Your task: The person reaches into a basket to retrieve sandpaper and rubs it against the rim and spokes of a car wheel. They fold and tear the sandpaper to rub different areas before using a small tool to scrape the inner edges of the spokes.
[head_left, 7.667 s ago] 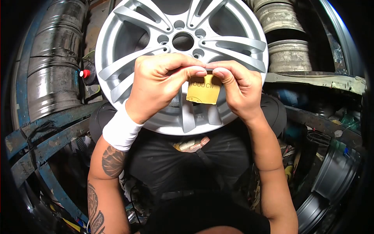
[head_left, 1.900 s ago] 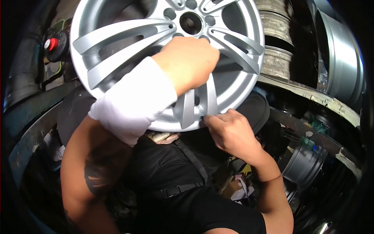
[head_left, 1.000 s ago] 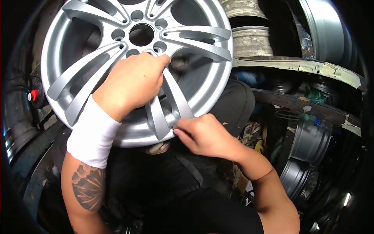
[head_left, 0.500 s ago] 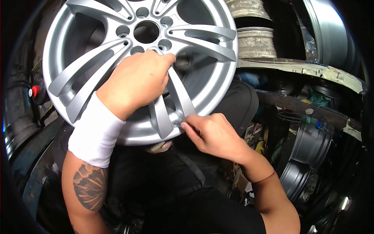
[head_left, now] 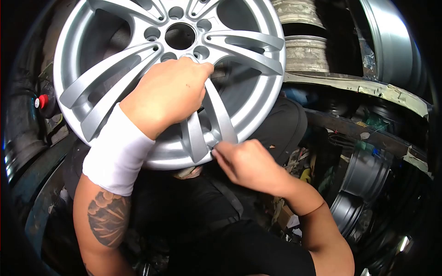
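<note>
A silver alloy wheel (head_left: 219,110) with paired spokes rests tilted over my lap, its face toward me. My left hand (head_left: 172,94), with a white band (head_left: 120,152) on the wrist, is closed over a spoke pair just below the hub holes. Its fingertips are hidden behind the hand. At the lower rim, my right hand (head_left: 251,163) is pinched against the outer end of the same spokes. Motion blurs its fingers, and I cannot make out whether anything small sits between them.
More wheels stand around: dusty ones (head_left: 301,53) on a rack at upper right, a shiny one (head_left: 393,41) beyond, and grey ones (head_left: 366,170) at lower right. A pale-edged shelf beam (head_left: 363,87) crosses the right side. A red knob (head_left: 43,101) is at left.
The wheel and my left hand appear slightly further right in view. My right fingers have shifted a little left and down along the rim, relative to the spoke end.
</note>
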Available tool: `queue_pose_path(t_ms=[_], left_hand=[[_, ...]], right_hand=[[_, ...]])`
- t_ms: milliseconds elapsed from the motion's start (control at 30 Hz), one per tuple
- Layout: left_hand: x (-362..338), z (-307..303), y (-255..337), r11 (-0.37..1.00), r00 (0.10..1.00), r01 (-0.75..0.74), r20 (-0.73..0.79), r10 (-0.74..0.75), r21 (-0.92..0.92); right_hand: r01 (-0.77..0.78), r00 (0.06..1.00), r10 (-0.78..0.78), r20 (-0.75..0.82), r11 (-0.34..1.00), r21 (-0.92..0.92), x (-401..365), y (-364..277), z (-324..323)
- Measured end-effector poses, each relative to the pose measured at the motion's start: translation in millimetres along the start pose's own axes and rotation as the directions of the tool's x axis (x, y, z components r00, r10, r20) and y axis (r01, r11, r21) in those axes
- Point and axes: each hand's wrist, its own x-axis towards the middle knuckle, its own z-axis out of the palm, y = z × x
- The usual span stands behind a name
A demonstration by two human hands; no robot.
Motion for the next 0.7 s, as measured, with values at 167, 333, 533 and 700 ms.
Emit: queue_pose_path(t_ms=[167,333,533,700], left_hand=[[2,-6,3,0.999,0.998,0.048,0.051,-0.048,-0.010],[1,-8,-1,0.997,0.996,0.059,0.069,-0.056,-0.043],[8,-30,-28,0.988,0.990,0.138,-0.005,-0.139,-0.072],[4,-43,-45,0.987,0.976,0.081,-0.187,-0.107,-0.141]], right_hand=[[0.004,0.993,-0.002,-0.121,1.000,0.016,4,8,-7],[0.135,0.987,-0.146,-0.073,0.980,-0.147,-3,16,0],[0.215,0.974,-0.178,0.139,0.915,-0.341,0,21,-25],[0.299,0.952,-0.254,0.168,0.883,-0.360,3,24,-14]])
